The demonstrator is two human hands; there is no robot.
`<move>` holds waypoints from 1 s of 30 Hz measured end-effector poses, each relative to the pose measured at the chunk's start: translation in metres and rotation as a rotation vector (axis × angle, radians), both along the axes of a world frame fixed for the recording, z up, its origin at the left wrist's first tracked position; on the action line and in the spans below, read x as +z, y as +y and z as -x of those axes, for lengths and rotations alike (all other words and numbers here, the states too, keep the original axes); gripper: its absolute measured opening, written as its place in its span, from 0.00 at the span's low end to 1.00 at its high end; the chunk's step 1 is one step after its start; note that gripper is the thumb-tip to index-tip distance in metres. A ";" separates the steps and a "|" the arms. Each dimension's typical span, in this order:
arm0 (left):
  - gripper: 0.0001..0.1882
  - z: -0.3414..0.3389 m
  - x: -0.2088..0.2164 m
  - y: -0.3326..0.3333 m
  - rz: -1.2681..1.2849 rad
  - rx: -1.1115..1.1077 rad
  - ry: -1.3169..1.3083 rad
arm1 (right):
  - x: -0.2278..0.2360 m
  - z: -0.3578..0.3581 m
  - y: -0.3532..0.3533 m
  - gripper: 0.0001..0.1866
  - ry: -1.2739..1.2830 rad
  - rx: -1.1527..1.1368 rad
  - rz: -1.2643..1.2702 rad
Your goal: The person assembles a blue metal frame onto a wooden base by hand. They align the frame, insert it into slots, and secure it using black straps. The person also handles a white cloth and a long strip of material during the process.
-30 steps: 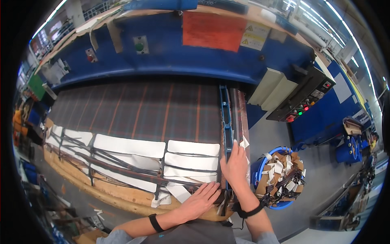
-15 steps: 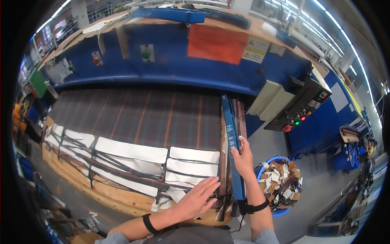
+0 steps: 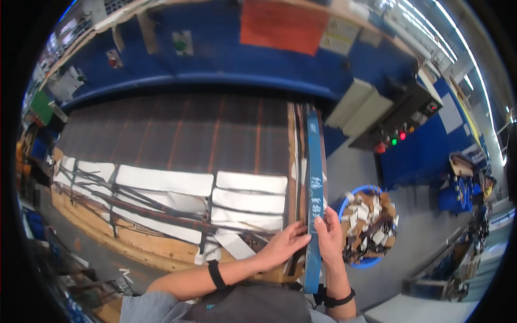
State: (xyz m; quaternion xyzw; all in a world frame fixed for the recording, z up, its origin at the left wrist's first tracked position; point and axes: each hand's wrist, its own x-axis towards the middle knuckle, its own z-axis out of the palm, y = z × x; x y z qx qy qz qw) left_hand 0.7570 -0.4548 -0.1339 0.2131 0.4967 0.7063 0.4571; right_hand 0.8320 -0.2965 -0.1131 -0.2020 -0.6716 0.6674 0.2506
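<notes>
A long, narrow blue cutting die [image 3: 313, 167] with pale handwriting on its side stands along the right edge of the work table. My right hand [image 3: 329, 231] grips it from the right, thumb resting on the marked face. From the other side, the curled fingers of my left hand [image 3: 291, 243] hold its left edge. Dark plaid sheet material [image 3: 199, 132] covers the table's far part. Nearer me lie white cut pieces [image 3: 249, 200] with thin dark offcut strips [image 3: 145, 200] across and between them.
The blue press beam [image 3: 215, 59] spans the far side. A control panel [image 3: 401, 126] with lit buttons juts out at the right. Beside the table stands a blue-rimmed basket [image 3: 362, 265] full of scraps. The table's wooden edge [image 3: 134, 239] shows in front.
The cutting die has turned to show its flat marked side and has shifted toward me. My left hand has moved right onto it; my right hand has closed around it. The view has tilted downward.
</notes>
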 end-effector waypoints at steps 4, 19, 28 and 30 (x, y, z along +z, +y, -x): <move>0.33 -0.008 0.011 0.005 0.057 -0.112 -0.270 | -0.001 -0.022 -0.012 0.26 -0.066 0.013 0.065; 0.21 0.013 0.015 -0.001 0.203 -0.061 -0.306 | -0.020 -0.026 -0.026 0.15 -0.127 -0.031 -0.210; 0.21 0.014 0.017 -0.003 0.211 -0.033 -0.342 | -0.008 -0.043 -0.044 0.13 -0.184 -0.038 0.097; 0.21 0.015 0.015 -0.001 0.216 -0.034 -0.334 | -0.010 -0.046 -0.047 0.13 -0.175 -0.041 0.109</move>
